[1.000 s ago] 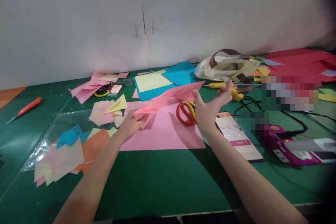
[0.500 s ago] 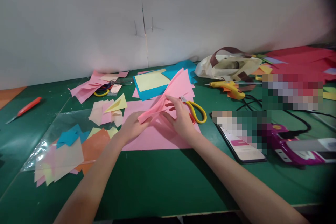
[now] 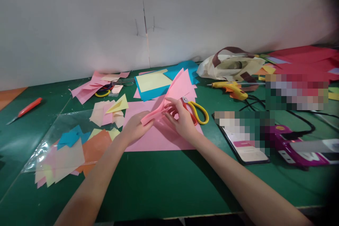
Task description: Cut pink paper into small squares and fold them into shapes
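A folded sheet of pink paper (image 3: pixel 181 85) is held up in both hands, pleated and gathered at its middle, its far end fanning out. My left hand (image 3: pixel 137 126) is closed on the near end; its fingertips are partly hidden behind the paper. My right hand (image 3: pixel 181 116) pinches the middle with curled fingers and thumb. Beneath them a flat pink sheet (image 3: pixel 159 143) lies on the green table. Just right of my right hand rest scissors (image 3: pixel 201 113) with yellow and red handles, their blades partly covered by the paper.
Paper scraps and a clear plastic bag (image 3: pixel 57 127) lie left, with a red-handled knife (image 3: pixel 29 108) beyond. Behind are blue and cream sheets (image 3: pixel 153 81) and a cloth bag (image 3: pixel 230 67). A yellow glue gun (image 3: pixel 233 89), a phone (image 3: pixel 246 144) and a purple device (image 3: pixel 293 153) lie right.
My right hand's fingers have curled in more around the middle of the folded pink paper. The gathered part looks slightly narrower; my left hand has hardly moved.
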{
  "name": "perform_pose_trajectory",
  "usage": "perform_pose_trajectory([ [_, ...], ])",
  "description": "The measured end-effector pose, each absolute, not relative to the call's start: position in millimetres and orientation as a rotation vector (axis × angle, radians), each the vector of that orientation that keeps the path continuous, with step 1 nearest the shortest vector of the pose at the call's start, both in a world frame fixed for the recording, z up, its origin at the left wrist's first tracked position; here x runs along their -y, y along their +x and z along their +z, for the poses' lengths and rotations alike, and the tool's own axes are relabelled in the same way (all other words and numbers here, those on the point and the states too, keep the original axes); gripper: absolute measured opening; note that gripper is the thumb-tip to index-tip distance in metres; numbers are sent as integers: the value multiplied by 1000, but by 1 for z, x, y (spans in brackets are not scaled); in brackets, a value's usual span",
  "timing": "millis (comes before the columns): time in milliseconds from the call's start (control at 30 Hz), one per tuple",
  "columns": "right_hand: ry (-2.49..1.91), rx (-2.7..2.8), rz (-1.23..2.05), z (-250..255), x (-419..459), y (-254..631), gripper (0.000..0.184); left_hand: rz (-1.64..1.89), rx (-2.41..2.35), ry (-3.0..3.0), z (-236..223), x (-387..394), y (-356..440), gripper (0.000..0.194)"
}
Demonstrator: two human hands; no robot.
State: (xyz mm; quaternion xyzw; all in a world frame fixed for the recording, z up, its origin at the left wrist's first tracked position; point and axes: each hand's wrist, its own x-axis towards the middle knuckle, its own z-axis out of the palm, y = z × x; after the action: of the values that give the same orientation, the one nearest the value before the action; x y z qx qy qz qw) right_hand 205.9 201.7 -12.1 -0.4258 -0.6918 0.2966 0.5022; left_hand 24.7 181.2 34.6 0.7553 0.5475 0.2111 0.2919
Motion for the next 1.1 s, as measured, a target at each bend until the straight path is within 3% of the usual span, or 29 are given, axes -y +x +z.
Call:
perform_pose_trajectory([
  [133, -1041, 1663, 698, -15, -203, 207, 32, 569, -1471, 2034, 31, -183, 23, 25],
  [300, -1051, 1579, 563, -16, -206, 210, 66, 560, -1433, 2076, 33, -183, 22, 22],
  [400, -1062, 1608, 514, -15, -207, 213, 74, 550, -1415, 2085, 35, -183, 21, 22],
  [600, -1010, 1707, 462, -13, -208, 217, 52, 551, -1424, 2123, 31, -185, 20, 22],
  [767, -1029, 1866, 47, -6, -208, 221, 21, 557, -1357, 2156, 28, -186, 20, 20],
  [1000, -864, 2005, -401, 8, -197, 218, 7, 589, -1232, 2182, 25, -187, 18, 17],
  [1100, -783, 2064, -419, 9, -188, 212, 16, 601, -1166, 2211, 22, -189, 17, 17],
])
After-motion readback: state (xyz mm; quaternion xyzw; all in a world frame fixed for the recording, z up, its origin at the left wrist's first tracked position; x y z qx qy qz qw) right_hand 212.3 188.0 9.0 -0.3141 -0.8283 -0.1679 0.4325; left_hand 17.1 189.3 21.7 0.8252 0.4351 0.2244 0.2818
